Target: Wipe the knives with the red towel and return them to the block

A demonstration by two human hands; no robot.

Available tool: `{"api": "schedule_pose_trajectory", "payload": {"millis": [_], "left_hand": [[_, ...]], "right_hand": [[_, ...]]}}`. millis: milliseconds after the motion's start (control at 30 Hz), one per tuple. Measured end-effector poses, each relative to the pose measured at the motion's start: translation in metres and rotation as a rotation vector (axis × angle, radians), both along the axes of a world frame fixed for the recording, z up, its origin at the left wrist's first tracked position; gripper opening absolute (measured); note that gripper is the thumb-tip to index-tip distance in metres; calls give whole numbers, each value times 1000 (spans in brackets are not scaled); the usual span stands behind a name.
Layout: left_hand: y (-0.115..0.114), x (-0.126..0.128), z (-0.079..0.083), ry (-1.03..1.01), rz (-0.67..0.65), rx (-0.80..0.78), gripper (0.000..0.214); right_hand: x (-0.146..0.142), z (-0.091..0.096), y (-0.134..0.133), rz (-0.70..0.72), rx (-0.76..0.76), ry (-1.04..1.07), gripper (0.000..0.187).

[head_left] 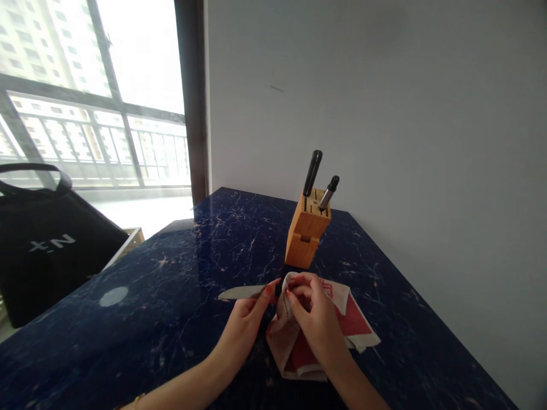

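Observation:
A knife (pixel 241 292) points its blade to the left above the dark table. My left hand (pixel 256 304) is closed on it where the blade meets the black handle, thumb on top. My right hand (pixel 311 302) pinches a red and white cloth (pixel 294 341) around the handle, so most of the handle is hidden. The rest of the cloth hangs and spreads below and to the right of that hand. Just beyond both hands stands a wooden knife block (pixel 303 245).
In the block sit a black-handled knife (pixel 313 171) and a tool with a black and metal handle (pixel 329 192). The marbled blue table (pixel 171 285) meets a grey wall (pixel 363 114). At left are a black bag (pixel 55 245) and a window (pixel 141 85).

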State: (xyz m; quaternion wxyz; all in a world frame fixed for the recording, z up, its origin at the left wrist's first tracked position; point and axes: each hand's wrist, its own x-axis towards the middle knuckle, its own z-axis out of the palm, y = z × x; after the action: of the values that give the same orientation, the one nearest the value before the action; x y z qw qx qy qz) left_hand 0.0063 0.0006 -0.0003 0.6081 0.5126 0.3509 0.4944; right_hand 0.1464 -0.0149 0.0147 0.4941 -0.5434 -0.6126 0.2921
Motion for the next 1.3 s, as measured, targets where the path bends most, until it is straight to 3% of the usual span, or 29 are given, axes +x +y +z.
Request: {"api": "schedule_pose_trajectory", "payload": {"millis": [67,233,567,867,1067,1300], "left_hand": [[0,0,-1,-7,-2,-5,35],[0,0,-3,15,17,-20,36],[2,2,-10,-2,-31,-43,37],[1,0,1,-42,-37,-85,38],[1,2,-4,-86,-52,-73,34],[-1,2,-2,-87,-42,-50,33]], "right_hand": [[1,-1,1,-9,-16,17,22],[4,-5,5,-11,-79,3,12],[-6,-8,-1,6,3,6,11],[11,-4,8,-127,-10,-88,8],[-5,0,-1,-38,40,-98,12],[-9,-1,-4,-31,26,-98,16]]}}
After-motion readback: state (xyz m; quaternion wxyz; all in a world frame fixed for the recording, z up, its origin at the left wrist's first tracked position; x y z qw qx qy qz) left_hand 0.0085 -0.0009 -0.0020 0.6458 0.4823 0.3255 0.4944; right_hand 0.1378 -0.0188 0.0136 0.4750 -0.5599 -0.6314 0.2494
